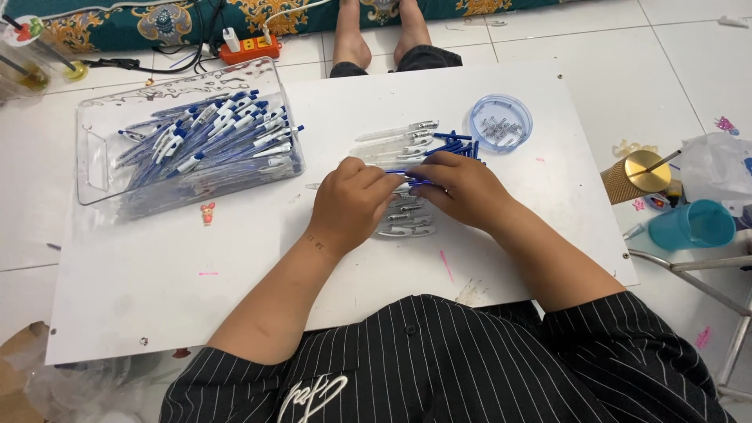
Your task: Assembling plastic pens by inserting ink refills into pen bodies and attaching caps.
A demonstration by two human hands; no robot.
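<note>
My left hand (351,200) and my right hand (464,188) meet over the middle of a white board (235,266). Between their fingertips they pinch a thin blue pen refill (407,174). Under and around the hands lies a pile of clear pen barrels (395,141) with several loose blue refills (454,143) beside them. More clear barrels (407,227) show just below the hands.
A clear plastic tray (98,168) full of assembled blue-and-white pens stands at the left. A round clear lid (501,123) with small parts lies at the upper right. A teal cup (693,225), a gold-lidded jar (638,176) and an orange power strip (249,48) sit on the floor.
</note>
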